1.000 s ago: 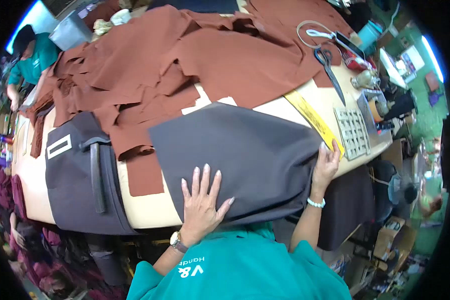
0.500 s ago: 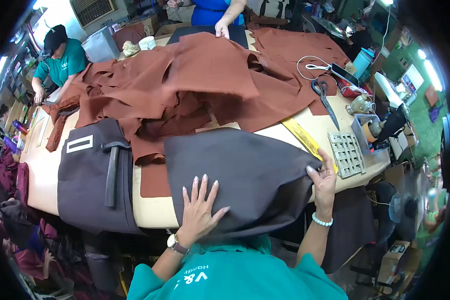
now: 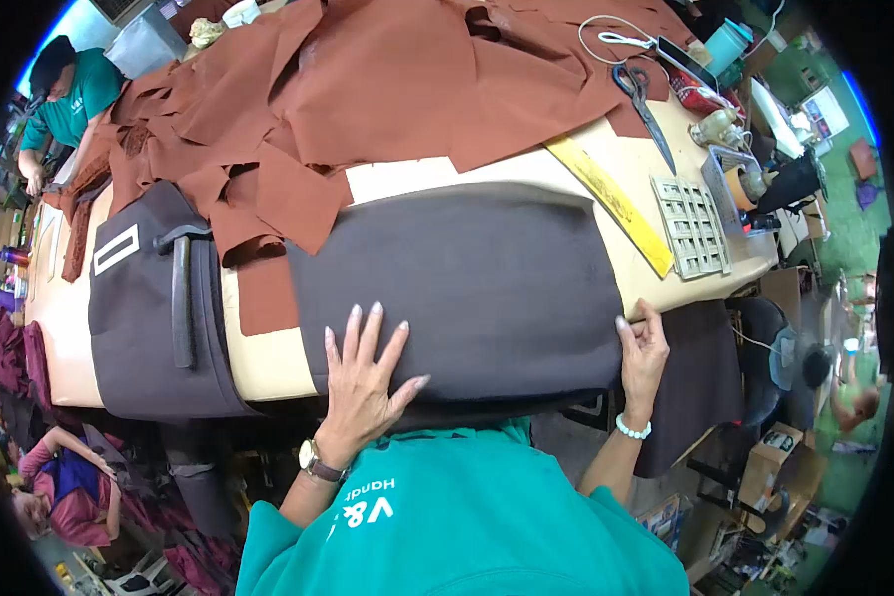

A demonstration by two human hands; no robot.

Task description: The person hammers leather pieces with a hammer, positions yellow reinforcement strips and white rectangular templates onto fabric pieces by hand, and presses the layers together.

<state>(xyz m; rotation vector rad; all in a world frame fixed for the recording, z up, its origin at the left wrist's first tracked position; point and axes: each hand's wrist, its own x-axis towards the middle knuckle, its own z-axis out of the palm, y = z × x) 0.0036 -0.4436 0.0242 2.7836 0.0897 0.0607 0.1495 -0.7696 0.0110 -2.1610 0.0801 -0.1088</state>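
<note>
A dark grey-brown sheet of leather-like material (image 3: 467,288) lies flat on the table before me, its near side hanging over the front edge. My left hand (image 3: 363,372) rests on its lower left part, fingers spread and palm down. At the sheet's right edge is my right hand (image 3: 644,353), its fingers loosely bent and thumb tip close to the edge; nothing shows between them. Left of the sheet sits a folded dark stack (image 3: 154,318) with a hammer-like metal tool (image 3: 182,298) and a small white rectangular frame (image 3: 117,249) on top.
Rust-brown pieces (image 3: 387,89) cover the table's far side. To the right lie a yellow ruler (image 3: 611,204), scissors (image 3: 641,109), a slotted grid plate (image 3: 690,226) and a basket (image 3: 730,179). A person (image 3: 74,99) works at the far left; another (image 3: 74,487) is at lower left.
The dark sheet's raised, bulging right side now lies flatter, and my right hand no longer grips its corner. The rust-brown piece a co-worker held up is down; my view has tilted downward.
</note>
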